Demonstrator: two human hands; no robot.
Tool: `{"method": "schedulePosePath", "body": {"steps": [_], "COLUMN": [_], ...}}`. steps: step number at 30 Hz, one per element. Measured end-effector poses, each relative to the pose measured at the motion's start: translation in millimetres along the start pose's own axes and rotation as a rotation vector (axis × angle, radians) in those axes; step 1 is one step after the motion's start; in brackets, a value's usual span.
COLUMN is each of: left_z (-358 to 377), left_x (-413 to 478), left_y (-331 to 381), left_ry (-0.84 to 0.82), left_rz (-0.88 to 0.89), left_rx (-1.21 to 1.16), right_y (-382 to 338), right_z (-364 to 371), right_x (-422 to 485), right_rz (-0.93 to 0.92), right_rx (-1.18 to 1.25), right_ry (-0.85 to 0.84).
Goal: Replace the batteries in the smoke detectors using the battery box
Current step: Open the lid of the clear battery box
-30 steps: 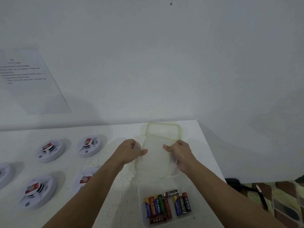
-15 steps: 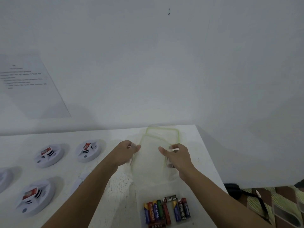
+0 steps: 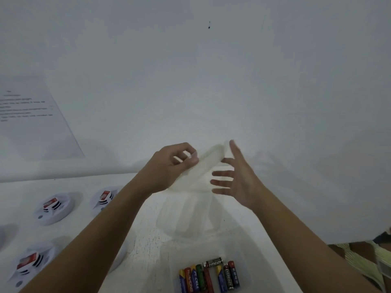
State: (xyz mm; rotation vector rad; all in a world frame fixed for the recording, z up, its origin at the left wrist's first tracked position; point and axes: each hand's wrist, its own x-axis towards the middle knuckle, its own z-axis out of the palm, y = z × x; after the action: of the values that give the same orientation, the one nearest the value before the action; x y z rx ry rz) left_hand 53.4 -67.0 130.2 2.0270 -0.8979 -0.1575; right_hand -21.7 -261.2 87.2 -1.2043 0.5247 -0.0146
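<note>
My left hand (image 3: pixel 172 166) grips the clear plastic lid (image 3: pixel 203 168) of the battery box, lifted and tilted above the table. Beside it, my right hand (image 3: pixel 234 176) has its fingers spread and straight near the lid's right edge, holding nothing. Below, the clear battery box (image 3: pixel 169 263) sits at the table's near edge with several coloured batteries (image 3: pixel 209 275) lying side by side in it. White round smoke detectors (image 3: pixel 54 208) (image 3: pixel 103 197) (image 3: pixel 27 265) with red labels lie on the left of the white table (image 3: pixel 148 240).
A white wall rises close behind the table, with a printed sheet of paper (image 3: pixel 31 119) stuck to it on the left. The table's right edge runs diagonally past my right forearm; a patterned floor (image 3: pixel 364 263) shows beyond it.
The lid was held flat over the table by both hands; now it is raised and tilted, my left hand still gripping it. My right hand has let go and spread open.
</note>
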Motion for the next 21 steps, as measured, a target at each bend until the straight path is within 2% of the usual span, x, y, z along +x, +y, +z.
{"method": "schedulePosePath", "body": {"steps": [3, 6, 9, 11, 12, 13, 15, 17, 21], "left_z": [6, 17, 23, 24, 24, 24, 28, 33, 44], "left_x": [8, 11, 19, 31, 37, 44, 56, 68, 88], "left_y": [-2, -16, -36, -59, -71, -83, -103, -118, -140], "left_ry": [-0.074, -0.09, 0.085, 0.256, 0.279, 0.258, 0.186, 0.187, 0.214], "left_rz": [0.12, 0.13, -0.001, -0.128, -0.208, -0.295, -0.438, -0.472, -0.484], "left_rx": [0.164, 0.178, 0.062, 0.051, 0.073, 0.049, -0.152, -0.249, -0.248], "right_y": [-16, -10, 0, 7, 9, 12, 17, 21, 29], "right_z": [-7, -9, -15, -19, -20, -22, -23, -23, -30], "right_x": [0, 13, 30, 44, 52, 60, 77, 94, 121], "right_rz": [-0.014, -0.122, -0.152, -0.188, -0.202, -0.212, -0.213, -0.201, -0.211], "right_rx": [0.29, 0.322, 0.336, 0.257, 0.211, 0.179, 0.137, 0.035, -0.447], "right_ry": [-0.095, -0.049, -0.01, 0.008, 0.029, 0.06, 0.116, 0.194, 0.396]}}
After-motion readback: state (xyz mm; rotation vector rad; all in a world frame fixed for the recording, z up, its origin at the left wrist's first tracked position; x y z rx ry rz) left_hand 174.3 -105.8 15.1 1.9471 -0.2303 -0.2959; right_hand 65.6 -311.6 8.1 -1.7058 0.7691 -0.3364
